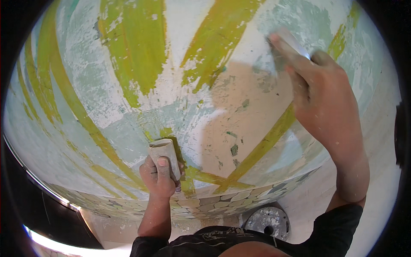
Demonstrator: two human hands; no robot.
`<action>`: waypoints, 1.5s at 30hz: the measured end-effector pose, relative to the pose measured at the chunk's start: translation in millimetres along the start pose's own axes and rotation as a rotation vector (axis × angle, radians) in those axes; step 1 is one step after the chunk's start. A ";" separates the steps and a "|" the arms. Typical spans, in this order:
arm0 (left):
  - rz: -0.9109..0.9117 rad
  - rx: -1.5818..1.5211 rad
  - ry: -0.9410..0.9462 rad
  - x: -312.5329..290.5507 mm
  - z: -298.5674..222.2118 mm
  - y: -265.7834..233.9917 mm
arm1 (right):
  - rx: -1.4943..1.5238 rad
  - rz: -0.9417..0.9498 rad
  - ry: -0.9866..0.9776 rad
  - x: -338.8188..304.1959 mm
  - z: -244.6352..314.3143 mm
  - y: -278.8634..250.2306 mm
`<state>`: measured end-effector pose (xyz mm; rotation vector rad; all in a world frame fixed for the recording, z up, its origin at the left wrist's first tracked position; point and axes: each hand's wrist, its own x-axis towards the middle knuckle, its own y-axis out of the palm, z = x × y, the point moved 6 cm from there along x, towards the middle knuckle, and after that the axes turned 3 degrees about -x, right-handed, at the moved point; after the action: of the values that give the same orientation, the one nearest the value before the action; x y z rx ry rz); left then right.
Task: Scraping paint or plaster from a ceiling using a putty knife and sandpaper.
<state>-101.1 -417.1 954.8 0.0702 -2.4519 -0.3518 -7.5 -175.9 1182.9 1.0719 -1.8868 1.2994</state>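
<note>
A wall [141,124] fills most of the view, painted in yellow-green stripes over white and pale green, with peeled and scraped patches. My left hand [158,177] is closed around a pale, dusty flattened tube [162,150] with an oval end, held upright near the lower wall; its exact kind is unclear. Higher up at the right, my right hand [323,90] grips a scraper [296,43] with a flat, shiny blade. The blade lies close to a pale green patch, and motion blurs it and the fingertips, so contact is hard to judge.
Along the wall's foot runs a stone-patterned band [222,201]. A round, paint-spattered grey disc-shaped object [269,222] stands on the floor by my body. At the lower left is a dark opening [47,205] with a bright edge. Shadow from my right arm falls on the wall.
</note>
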 end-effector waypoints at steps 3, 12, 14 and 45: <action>-0.039 -0.030 -0.015 0.0 0.0 -1.9 | -0.022 -0.078 -0.023 6.4 8.7 -0.9; -0.008 0.006 -0.019 -3.0 0.6 -0.9 | -0.035 -0.052 0.031 0.7 4.5 -1.0; -0.024 0.010 -0.022 -2.2 1.1 -3.9 | -0.019 -0.040 0.032 -1.3 3.1 1.0; -0.045 0.044 0.022 -3.6 6.1 -8.3 | -0.065 0.008 0.016 -9.6 13.3 6.6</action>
<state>-102.4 -423.1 945.9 0.1478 -2.4397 -0.3156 -9.0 -184.4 1167.5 1.0189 -1.9106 1.2384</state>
